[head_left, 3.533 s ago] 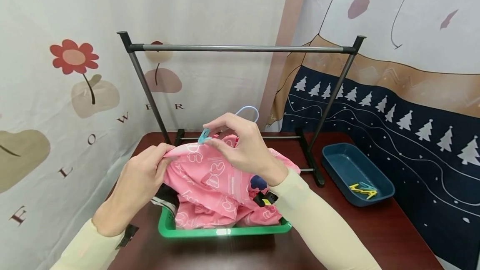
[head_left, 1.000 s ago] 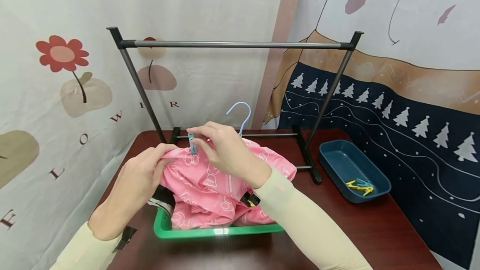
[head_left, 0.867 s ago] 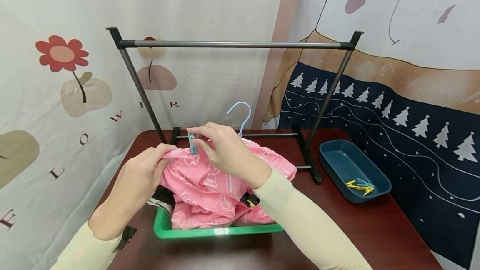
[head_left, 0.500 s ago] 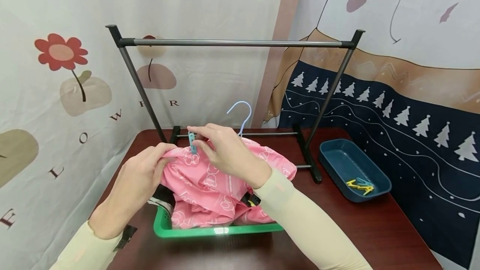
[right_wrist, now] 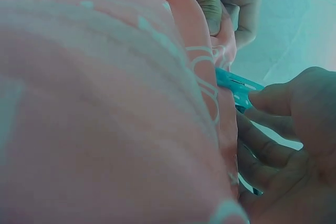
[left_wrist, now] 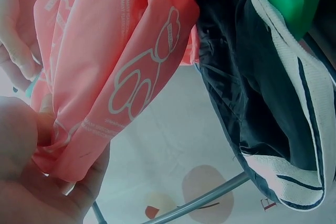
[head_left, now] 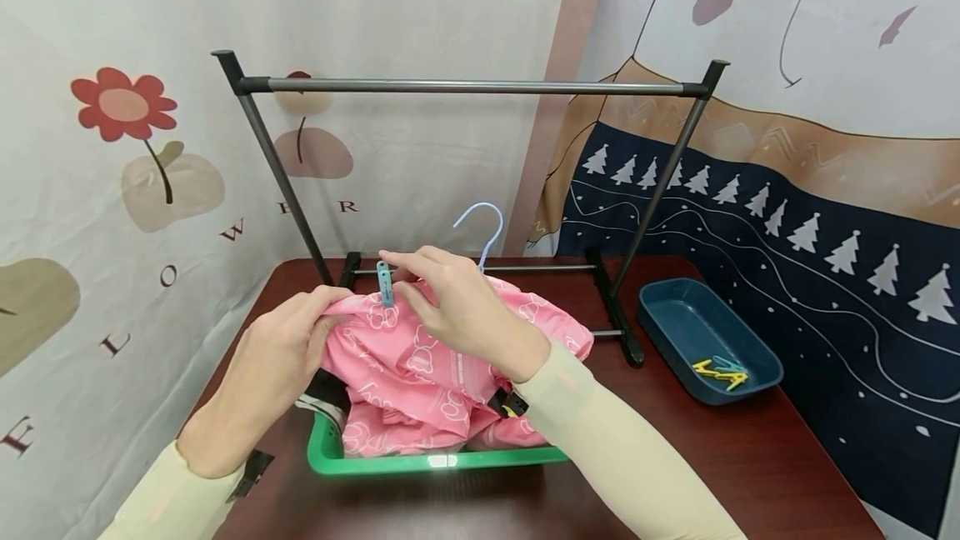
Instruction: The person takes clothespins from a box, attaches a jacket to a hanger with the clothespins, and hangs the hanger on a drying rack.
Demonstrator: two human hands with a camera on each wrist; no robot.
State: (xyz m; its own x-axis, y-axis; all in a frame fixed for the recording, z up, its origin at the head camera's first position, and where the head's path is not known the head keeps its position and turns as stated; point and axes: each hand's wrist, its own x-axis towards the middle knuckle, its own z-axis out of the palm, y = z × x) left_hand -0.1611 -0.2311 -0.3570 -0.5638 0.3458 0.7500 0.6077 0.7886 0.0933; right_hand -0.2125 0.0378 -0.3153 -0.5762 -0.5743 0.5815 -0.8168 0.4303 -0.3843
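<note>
A blue clothespin [head_left: 385, 284] stands upright on the top edge of a pink garment [head_left: 420, 373] with white line prints. My left hand [head_left: 288, 348] pinches that edge just left of the clothespin; the left wrist view shows the cloth [left_wrist: 100, 77] bunched between thumb and fingers. My right hand [head_left: 457, 302] is beside the clothespin, thumb and index finger spread. In the right wrist view its thumb [right_wrist: 270, 99] overlaps the clothespin's outer end [right_wrist: 239, 87]. A light-blue hanger hook [head_left: 491, 227] rises behind the right hand; the rest of the hanger is hidden.
The garment spills over a green basket [head_left: 442, 463], with a dark, white-trimmed garment [head_left: 327, 394] at its left side. Behind stands a metal clothes rack [head_left: 472, 87]. To the right, a dark blue tray [head_left: 675, 315] holds yellow and blue clothespins [head_left: 722, 373]. Printed curtains stand behind the table.
The clothespin has moved left and been clipped upright onto the garment's edge. More of the hanger hook shows. Just now my right thumb and finger have loosened and shifted slightly right.
</note>
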